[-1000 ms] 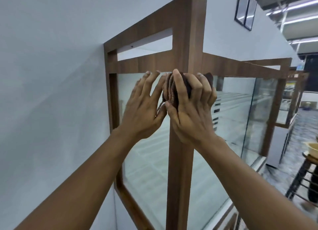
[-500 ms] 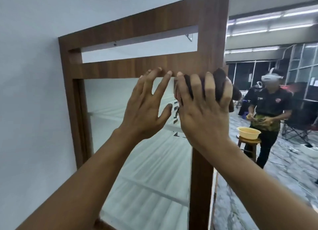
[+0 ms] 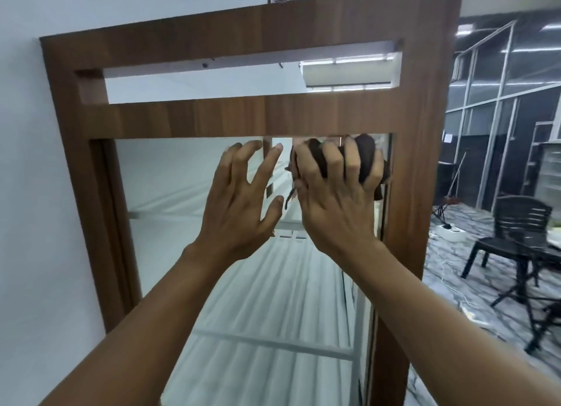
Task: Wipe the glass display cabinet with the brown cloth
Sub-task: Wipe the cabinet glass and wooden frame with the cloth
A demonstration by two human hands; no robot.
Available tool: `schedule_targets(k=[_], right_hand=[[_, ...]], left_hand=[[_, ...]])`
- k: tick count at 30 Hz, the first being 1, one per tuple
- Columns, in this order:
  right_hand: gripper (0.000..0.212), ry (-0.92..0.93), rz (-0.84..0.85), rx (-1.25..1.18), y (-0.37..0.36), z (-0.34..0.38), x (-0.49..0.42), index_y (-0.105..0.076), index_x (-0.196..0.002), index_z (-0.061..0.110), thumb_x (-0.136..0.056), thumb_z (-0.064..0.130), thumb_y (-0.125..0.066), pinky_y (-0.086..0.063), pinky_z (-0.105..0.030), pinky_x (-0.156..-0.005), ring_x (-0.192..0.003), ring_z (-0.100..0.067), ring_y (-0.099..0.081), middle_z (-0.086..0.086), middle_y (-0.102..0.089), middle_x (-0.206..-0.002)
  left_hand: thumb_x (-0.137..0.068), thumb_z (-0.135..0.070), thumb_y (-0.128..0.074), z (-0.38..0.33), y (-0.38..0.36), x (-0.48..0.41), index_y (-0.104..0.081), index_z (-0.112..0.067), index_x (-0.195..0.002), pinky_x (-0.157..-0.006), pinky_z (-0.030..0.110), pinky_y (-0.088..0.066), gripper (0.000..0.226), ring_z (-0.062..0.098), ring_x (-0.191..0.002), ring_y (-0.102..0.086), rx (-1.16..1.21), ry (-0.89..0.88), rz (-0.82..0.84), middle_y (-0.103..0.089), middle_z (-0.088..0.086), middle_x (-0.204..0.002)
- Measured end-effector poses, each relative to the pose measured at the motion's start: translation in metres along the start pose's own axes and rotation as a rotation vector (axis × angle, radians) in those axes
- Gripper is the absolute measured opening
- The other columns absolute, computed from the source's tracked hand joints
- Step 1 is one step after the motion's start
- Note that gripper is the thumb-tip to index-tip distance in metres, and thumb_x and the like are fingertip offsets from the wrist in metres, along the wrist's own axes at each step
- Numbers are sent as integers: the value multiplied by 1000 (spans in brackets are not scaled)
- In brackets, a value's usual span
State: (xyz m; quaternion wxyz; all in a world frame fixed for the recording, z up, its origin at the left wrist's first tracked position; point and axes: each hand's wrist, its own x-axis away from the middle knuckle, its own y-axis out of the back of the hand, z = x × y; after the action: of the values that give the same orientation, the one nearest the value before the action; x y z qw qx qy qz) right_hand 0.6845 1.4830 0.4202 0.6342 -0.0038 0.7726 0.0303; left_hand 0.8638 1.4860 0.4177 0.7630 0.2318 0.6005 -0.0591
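Head view: one glass display cabinet (image 3: 188,120) with a wood-grain frame stands against a white wall (image 3: 24,193) and fills most of the picture. One brown cloth (image 3: 365,153) is bunched up at about 1 o'clock on the glass pane (image 3: 170,193), just under the upper crossbar and beside the right post. The right hand (image 3: 337,199) grasps it, fingers (image 3: 352,159) curled over the wad and holding it against the glass. The left hand (image 3: 239,199), just beside it at 9 o'clock, holds nothing; its fingers (image 3: 243,159) are spread and loosely bent toward the pane, and contact with it cannot be told. A small dark tag (image 3: 269,191) shows between the two hands, too small to read. One black chair (image 3: 516,229) stands at 3 o'clock, well apart.
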Motion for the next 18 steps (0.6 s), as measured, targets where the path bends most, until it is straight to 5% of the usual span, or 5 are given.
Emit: schedule_targets(k=[3,10,13,18], right_hand=[[45,0,-37,49,-2,-1,9,-49,-147,22,-104,35,-46,-5,-62,-119,-141,-35,-27,-8,-34,-143],[59,-179,157,89,13,15,16,-22,-160,35,-105,53,-32,8,-63,-120,-153,-38,-11,-8,-21,-167],[58,-171,133,55,2,43,0,-31,-158,32,-105,54,-26,-2,-69,-120,-153,-36,-14,-5,-20,-162],[53,89,212,-24,-1,76,29,-32,-157,34,-105,41,-40,-15,-66,-120,-154,-31,-20,-3,-32,-163]], left_hand=[[-95,-34,-53,16,-3,4,-37,-14,-154,-125,46,-22,65,37,-147,-27,10,7,-28,-31,15,-155],[-99,-37,-42,50,-7,9,-35,-15,-156,-128,50,-6,61,37,-151,-22,86,-13,-48,-22,12,-157],[-101,-35,-40,65,-6,12,-36,-12,-155,-128,52,-8,58,39,-150,-24,98,-40,-78,-26,17,-157],[-100,-25,-41,73,-6,25,-37,-12,-154,-128,51,-5,56,41,-152,-19,182,-11,-106,-31,23,-157]])
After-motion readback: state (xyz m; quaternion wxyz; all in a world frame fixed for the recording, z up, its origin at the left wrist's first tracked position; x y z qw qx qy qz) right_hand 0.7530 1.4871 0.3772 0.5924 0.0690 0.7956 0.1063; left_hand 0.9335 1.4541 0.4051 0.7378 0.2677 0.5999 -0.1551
